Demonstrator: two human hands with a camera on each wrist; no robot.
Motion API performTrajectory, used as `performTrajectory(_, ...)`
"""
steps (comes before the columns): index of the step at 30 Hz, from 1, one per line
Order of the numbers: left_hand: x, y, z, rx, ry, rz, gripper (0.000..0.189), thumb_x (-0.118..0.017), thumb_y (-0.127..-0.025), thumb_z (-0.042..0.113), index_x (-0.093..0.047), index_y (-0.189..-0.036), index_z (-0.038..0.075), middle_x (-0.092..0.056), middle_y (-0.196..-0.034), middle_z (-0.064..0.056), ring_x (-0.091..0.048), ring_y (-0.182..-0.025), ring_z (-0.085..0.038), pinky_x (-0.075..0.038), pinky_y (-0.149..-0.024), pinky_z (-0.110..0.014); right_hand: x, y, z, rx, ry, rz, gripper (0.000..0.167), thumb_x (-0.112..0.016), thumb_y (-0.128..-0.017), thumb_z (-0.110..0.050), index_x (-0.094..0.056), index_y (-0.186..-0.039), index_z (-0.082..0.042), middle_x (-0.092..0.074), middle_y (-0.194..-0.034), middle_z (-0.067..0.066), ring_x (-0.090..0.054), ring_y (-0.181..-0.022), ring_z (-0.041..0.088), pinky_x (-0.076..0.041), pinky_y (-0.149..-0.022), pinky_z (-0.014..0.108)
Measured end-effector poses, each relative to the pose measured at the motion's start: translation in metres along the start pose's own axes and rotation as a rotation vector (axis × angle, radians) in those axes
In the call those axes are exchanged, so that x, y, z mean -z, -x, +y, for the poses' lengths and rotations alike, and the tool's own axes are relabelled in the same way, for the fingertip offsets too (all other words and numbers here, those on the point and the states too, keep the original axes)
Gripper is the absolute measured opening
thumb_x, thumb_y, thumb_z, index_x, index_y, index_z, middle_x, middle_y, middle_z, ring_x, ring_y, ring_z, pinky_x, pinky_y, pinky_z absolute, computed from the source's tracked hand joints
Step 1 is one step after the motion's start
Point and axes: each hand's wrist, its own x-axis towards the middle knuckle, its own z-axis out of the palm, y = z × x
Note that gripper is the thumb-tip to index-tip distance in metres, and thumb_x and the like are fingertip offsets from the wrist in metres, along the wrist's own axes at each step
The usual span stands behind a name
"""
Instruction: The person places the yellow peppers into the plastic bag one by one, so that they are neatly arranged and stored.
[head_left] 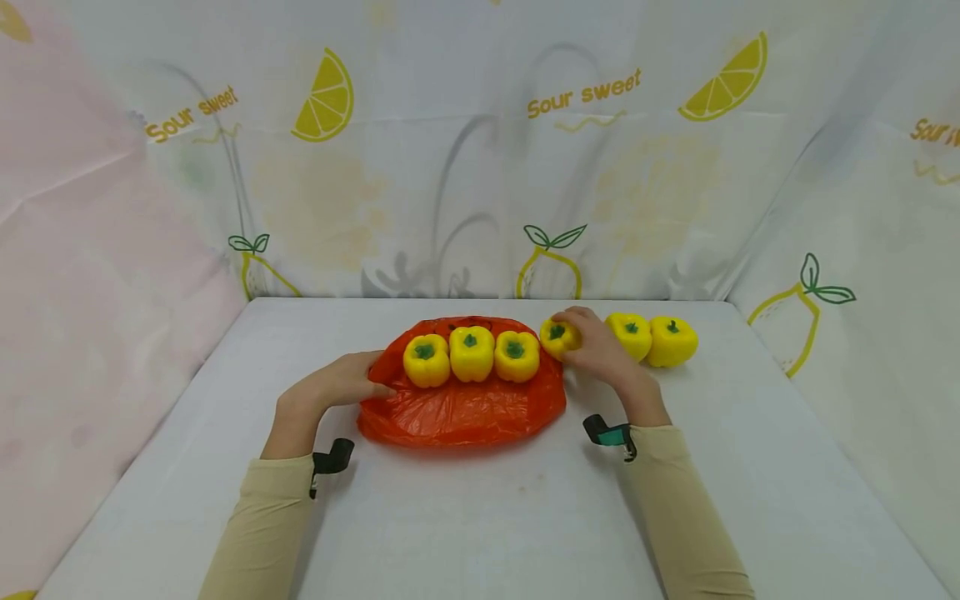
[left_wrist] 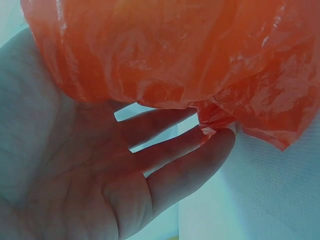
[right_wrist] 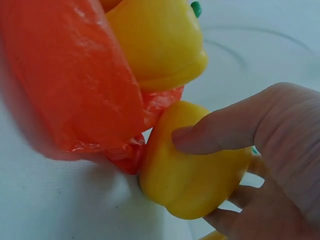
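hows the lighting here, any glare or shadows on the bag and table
Head view: bright, fairly even, with soft shadows beside the sleeves on the white table; left wrist view: bluish cast, pale glints on the red bag; right wrist view: dimmer than the head view, glints on the bag, a soft reddish shadow beside it on the table.

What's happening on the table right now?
A person is handling yellow peppers and a red bag. The right hand holds one pepper by the bag's right edge, while the left hand holds the bag's left side. Three other peppers sit in a row in or on the bag; I can't tell which. Two last peppers stand on the table, right of the right hand.
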Motion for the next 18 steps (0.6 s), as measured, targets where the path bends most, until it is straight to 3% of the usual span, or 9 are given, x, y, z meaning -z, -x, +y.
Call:
performTrajectory(7, -0.0003, -0.0006, -0.0005, 0.005, -0.001, -0.006, 0.056, -0.067, -0.089, 0.031, -0.052, -0.142, 0.016, -0.061, -0.136, -0.008, -0.054, -0.122, -0.029, -0.044, -0.105, -0.059, -0.0061, -0.0027, 0.001, -0.008, 0.01, 0.005, 0.072, -0.065, -0.083, -0.004, -0.041, -0.149, -0.017, -0.031, -0.152, 0.015, -0.043, -0.129, 0.036, -0.042, -0.111, 0.057)
performTrajectory(12, 0.0002, 0.0001, 0.0005, 0.013, 0.007, -0.009, 0.056, -0.067, -0.089, 0.031, -0.053, -0.141, 0.016, -0.062, -0.135, -0.008, -0.054, -0.12, -0.029, -0.044, -0.104, -0.059, -0.0059, -0.0017, -0.0014, -0.009, -0.025, -0.024, 0.07, -0.064, -0.082, -0.003, -0.04, -0.147, -0.016, -0.035, -0.151, 0.012, -0.044, -0.126, 0.034, -0.042, -0.111, 0.055)
performTrajectory(18, 0.0002, -0.0006, 0.0006, 0.002, -0.001, -0.004, 0.057, -0.067, -0.09, 0.031, -0.052, -0.142, 0.016, -0.061, -0.136, -0.008, -0.054, -0.122, -0.03, -0.043, -0.105, -0.059, -0.0034, -0.0015, -0.0031, -0.025, 0.019, -0.006, 0.075, -0.064, -0.075, -0.001, -0.042, -0.145, -0.012, -0.04, -0.141, 0.015, -0.047, -0.118, 0.033, -0.046, -0.106, 0.052)
